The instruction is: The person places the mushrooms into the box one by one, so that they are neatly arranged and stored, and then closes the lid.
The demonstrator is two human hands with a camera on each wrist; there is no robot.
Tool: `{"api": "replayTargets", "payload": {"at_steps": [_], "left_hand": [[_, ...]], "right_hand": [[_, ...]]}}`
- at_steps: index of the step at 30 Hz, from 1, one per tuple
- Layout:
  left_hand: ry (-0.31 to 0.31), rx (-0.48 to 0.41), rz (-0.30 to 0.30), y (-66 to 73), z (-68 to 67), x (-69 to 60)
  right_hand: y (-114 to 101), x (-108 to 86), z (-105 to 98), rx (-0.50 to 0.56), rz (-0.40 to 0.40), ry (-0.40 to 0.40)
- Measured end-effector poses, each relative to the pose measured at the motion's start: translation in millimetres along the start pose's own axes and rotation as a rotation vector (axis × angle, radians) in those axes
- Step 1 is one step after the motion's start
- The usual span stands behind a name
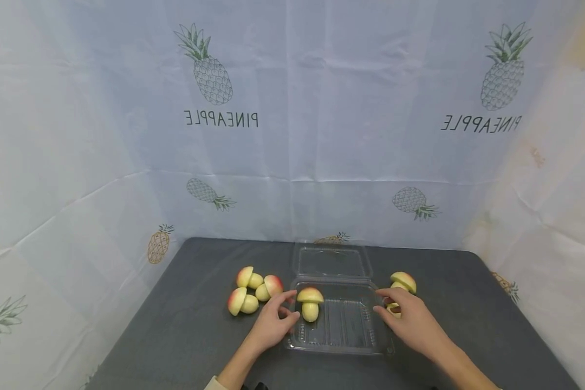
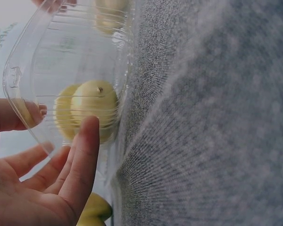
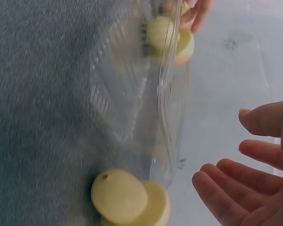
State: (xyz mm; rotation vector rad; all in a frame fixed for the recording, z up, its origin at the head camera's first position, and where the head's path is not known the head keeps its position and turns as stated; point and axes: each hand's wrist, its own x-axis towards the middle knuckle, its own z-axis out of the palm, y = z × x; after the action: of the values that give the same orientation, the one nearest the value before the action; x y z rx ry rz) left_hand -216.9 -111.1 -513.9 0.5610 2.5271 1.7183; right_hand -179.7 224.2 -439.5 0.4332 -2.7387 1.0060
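Observation:
A clear plastic container lies with its lid folded back, one mushroom-shaped piece inside at the left. My left hand holds the container's left edge; in the left wrist view my left hand has fingers on both sides of the clear rim, beside the piece seen through the wall. My right hand is held open by the right edge, partly covering the pieces there. In the right wrist view, my right hand holds nothing and is apart from the container.
Several red-and-yellow mushroom-shaped pieces lie on the dark table left of the container. Two more are at the right, the nearer one mostly hidden by my hand. The transparent lid extends toward the pineapple-print cloth.

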Motion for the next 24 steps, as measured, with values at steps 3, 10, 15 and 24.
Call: {"api": "replayTargets", "payload": {"at_steps": [3,10,15,24], "left_hand": [[-0.003,0.003,-0.004,0.6,-0.3,-0.2],[-0.002,0.000,-0.011,1.5,-0.6,-0.6],[-0.003,0.002,-0.012,1.6,-0.6,0.2],[-0.006,0.002,-0.019,0.6,-0.7,0.3]], "right_hand": [[6.1,-1.9,-6.4,0.015,0.022,0.012],[19.8,-4.5,-19.2,0.018,0.094,0.007],[25.5,-5.8,-26.0,0.013,0.129,-0.004],[39.8,-5.7,-22.1,-0.020,0.164,-0.017]]}}
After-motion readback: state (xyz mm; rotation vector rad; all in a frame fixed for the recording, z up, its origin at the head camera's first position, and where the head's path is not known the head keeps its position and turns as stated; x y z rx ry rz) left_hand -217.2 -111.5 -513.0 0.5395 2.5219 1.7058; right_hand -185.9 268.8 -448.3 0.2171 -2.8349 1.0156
